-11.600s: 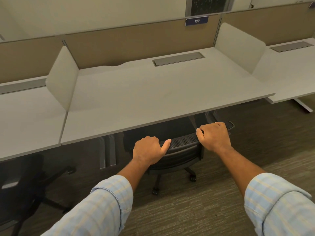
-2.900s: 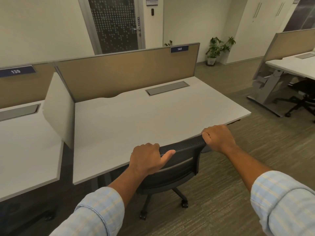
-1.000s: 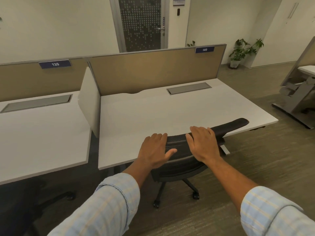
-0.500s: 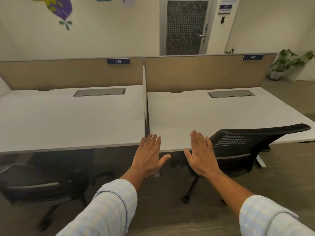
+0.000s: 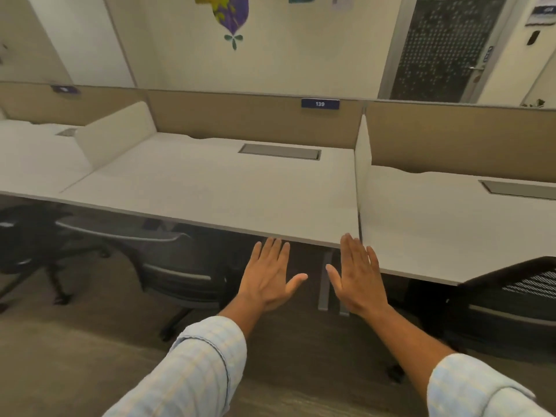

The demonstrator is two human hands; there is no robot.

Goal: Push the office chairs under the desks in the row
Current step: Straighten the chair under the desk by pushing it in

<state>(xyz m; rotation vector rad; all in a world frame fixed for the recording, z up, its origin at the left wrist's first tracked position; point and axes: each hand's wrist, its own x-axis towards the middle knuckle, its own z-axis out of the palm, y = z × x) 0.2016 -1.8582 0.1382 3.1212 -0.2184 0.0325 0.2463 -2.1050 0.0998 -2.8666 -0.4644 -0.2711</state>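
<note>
A row of white desks runs across the view; the middle desk carries the label 139. Under its front edge sits a black mesh office chair, mostly tucked in. Another black chair stands at the right desk, its backrest just at the desk's front edge. A third dark chair is at the far left, partly under its desk. My left hand and my right hand hover in the air in front of desk 139, fingers straight, touching nothing.
Tan partition panels back the desks, with white side dividers between them. A grey desk leg stands between my hands. Brown carpet lies in front. A patterned door is at the back right.
My hands have left the right chair's backrest and now hover open. The view has swung left, so desk 139 is central and the right chair sits at the frame's edge.
</note>
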